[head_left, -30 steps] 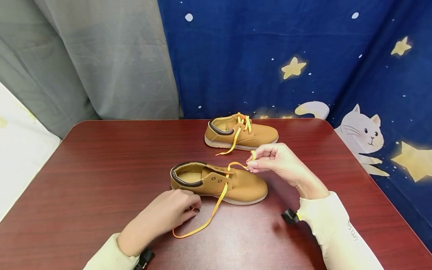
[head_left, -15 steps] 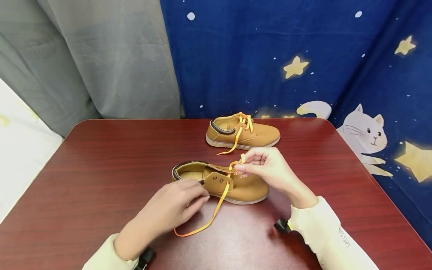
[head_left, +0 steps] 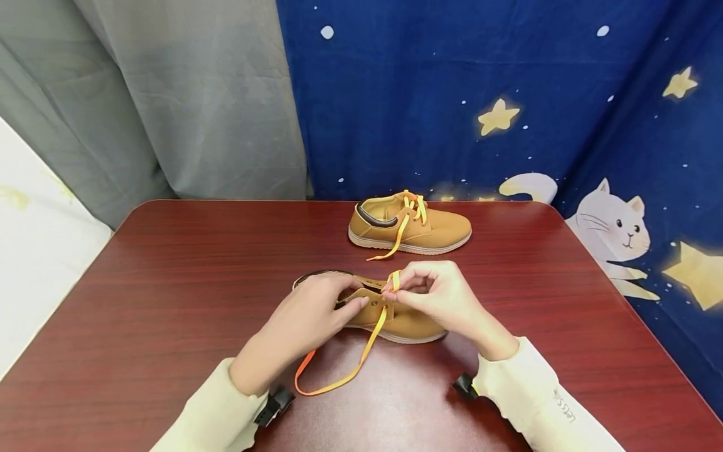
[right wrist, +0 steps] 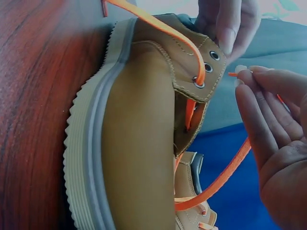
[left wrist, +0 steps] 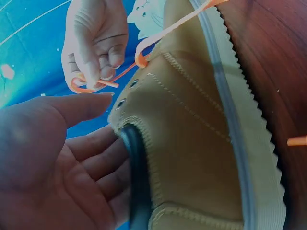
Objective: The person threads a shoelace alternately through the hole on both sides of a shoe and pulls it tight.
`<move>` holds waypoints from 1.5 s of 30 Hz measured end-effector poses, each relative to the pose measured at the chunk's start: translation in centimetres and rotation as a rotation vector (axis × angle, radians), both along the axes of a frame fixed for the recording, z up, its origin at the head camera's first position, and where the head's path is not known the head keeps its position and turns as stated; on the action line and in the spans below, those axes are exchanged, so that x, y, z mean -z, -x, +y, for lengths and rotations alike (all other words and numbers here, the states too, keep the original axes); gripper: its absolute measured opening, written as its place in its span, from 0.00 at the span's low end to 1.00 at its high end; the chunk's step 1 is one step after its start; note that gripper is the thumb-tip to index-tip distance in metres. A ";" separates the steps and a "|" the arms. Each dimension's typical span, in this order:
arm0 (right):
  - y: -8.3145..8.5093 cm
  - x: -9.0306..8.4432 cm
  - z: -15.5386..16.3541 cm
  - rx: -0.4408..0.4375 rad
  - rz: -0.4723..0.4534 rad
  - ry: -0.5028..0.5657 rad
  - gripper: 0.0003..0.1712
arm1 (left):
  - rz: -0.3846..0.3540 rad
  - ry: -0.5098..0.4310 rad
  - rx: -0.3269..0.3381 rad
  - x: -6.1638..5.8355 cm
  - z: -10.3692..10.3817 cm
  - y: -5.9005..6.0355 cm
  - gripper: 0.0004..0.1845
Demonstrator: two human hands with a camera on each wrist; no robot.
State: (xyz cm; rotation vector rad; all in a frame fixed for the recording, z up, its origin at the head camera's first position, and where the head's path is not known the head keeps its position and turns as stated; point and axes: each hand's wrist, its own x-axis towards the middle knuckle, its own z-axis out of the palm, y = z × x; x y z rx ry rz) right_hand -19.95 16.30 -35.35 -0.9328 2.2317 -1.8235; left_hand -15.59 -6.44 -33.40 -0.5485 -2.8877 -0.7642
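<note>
Left hand [head_left: 307, 320] on near shoe [head_left: 395, 320] collar mid-table [head_left: 169, 282], fingers curled round it, heel hidden, loose orange lace [head_left: 339, 370] trailing in front, right hand [head_left: 432, 295] pinching other lace end [head_left: 394, 280], tip hard to see, second shoe [head_left: 409, 225] behind.

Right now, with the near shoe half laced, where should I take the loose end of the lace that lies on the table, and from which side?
Probably near the tip of the loose lace end, which lies flat on the table in front of the near shoe. Come from above on the left side with the left hand: it is closest, and the lace curves away from the sole there, so nothing blocks a pinch.
</note>
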 end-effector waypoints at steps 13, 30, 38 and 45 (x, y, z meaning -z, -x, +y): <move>-0.2 0.8 -0.8 -0.003 0.233 -0.065 0.07 | -0.223 -0.143 0.003 0.0 0.0 1.9 0.26; 0.8 2.2 -0.8 -0.103 0.810 -0.106 0.14 | -0.463 -0.149 0.140 -0.5 -0.8 4.3 0.22; 0.9 2.4 -1.2 -0.062 0.860 -0.122 0.15 | -0.484 -0.110 0.213 -0.3 -0.7 4.1 0.23; 0.7 2.4 -1.1 -0.047 0.770 -0.133 0.13 | -0.476 -0.165 0.165 0.1 -0.4 4.2 0.14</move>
